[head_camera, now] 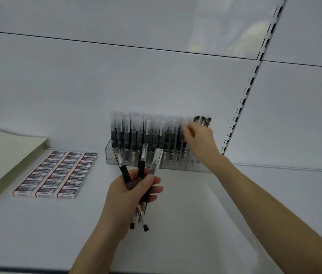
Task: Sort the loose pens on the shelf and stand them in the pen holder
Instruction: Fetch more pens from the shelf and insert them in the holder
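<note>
A clear plastic pen holder (109, 155) stands against the back wall of the white shelf, packed with several upright black pens (134, 133) with clear caps. My left hand (130, 192) grips three black pens (141, 165) fanned out, caps pointing up, in front of the holder. My right hand (198, 139) reaches to the holder's right part, and its fingertips pinch the clear cap of a pen (184, 139) standing there. A few darker clip pens (203, 120) stand at the far right of the holder, partly hidden behind my right hand.
Rows of boxed erasers (57, 173) lie flat on the shelf (195, 214) to the left. A stack of pale green paper (4, 155) sits at the far left. A slotted upright rail (241, 107) runs up the back wall on the right.
</note>
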Available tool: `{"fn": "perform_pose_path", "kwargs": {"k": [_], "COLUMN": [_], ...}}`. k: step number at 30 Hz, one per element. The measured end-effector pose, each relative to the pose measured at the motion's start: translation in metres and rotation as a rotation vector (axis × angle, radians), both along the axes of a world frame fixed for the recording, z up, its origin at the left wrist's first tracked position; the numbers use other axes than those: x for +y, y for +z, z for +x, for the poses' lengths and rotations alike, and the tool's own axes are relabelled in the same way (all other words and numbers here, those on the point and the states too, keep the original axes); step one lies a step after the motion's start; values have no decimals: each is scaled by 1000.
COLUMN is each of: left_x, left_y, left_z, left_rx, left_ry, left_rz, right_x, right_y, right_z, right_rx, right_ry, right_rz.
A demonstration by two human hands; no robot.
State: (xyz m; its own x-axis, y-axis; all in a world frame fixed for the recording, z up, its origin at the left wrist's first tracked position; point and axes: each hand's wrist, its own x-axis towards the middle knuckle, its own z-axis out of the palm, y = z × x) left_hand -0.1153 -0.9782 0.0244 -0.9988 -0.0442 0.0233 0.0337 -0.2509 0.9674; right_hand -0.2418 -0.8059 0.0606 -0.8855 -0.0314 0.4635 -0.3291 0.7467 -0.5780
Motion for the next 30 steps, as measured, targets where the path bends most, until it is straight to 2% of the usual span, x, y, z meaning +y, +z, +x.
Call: {"fn": "perform_pose_path", "kwargs": {"k": [2,4,7,10,14,17,20,25,30], "left_x": [1,3,9,20,27,22,16,12,7], "left_y": [2,4,5,6,4,0,-2,-2,-2], "left_z": [-1,-2,-5,-8,-12,-13,-10,-9,-6], "left_rx": [1,5,17,20,6,-7,-8,-53,-11], "left_ry": [-4,-8,-25,-65,-78,-35,-18,-22,-9], "left_rz": [16,29,41,26,-18,-125,-173,-122,-137], "right_x": [5,9,7,-2,7,30,40,30,25], "right_y": [1,5,8,8,19,38,49,38,41], "right_z": [4,18,52,74,69,46,24,6,6], "right_rx": [-8,-3,-172,-288,-223,-41,158,140,222], "right_ry": [-23,-27,200,377,350,137,-18,-16,-18], "right_rz": [-56,-201,-497,-505,-560,-645,-514,-340,-199]}}
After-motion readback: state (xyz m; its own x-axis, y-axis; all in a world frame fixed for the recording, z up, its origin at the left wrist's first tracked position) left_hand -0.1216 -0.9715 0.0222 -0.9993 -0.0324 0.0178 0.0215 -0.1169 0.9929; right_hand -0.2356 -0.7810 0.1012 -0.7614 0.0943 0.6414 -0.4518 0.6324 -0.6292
